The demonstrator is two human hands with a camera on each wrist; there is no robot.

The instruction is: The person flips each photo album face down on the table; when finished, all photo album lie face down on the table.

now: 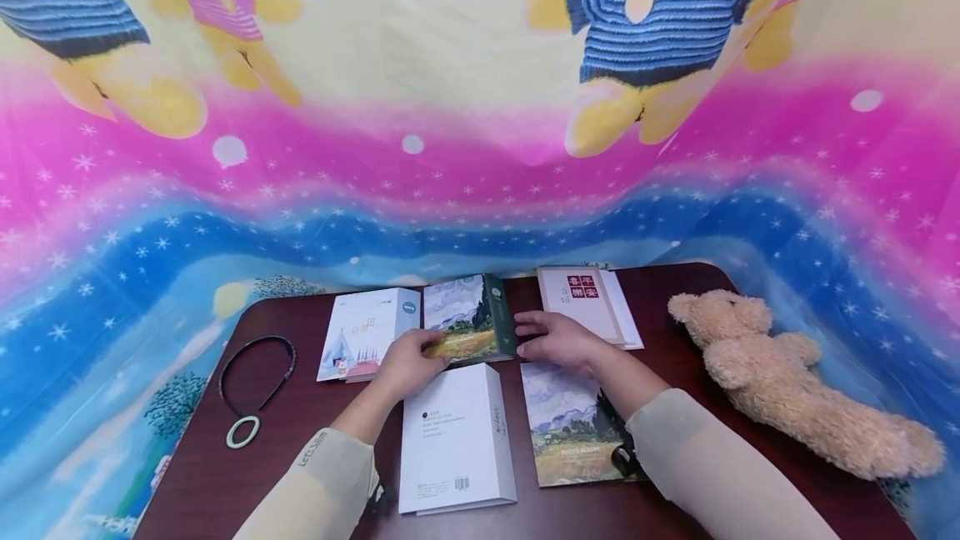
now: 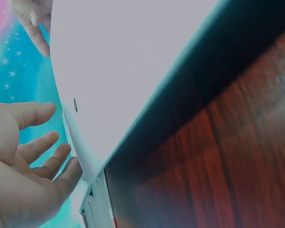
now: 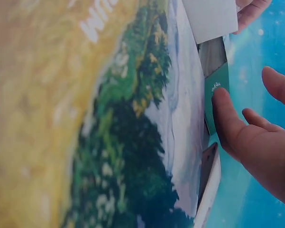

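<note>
A photo album (image 1: 461, 319) with a painted landscape cover and green spine lies in the middle of the back row. My left hand (image 1: 412, 363) is at its lower left corner, fingers spread and loosely bent in the left wrist view. Beside the green spine is my right hand (image 1: 558, 342), its fingers parted and pointing at the spine; in the right wrist view one fingertip overlaps the green spine (image 3: 217, 102), and contact is hard to tell. Below the left hand lies a white album (image 1: 453, 440), back cover up. A second landscape album (image 1: 570, 432) lies under the right forearm.
At back left is a white album with a tent picture (image 1: 367, 336); at back right, one with red characters (image 1: 583, 307). A headband (image 1: 258, 357) and a pale green ring (image 1: 243, 432) lie left. A teddy bear (image 1: 795, 382) lies along the right edge.
</note>
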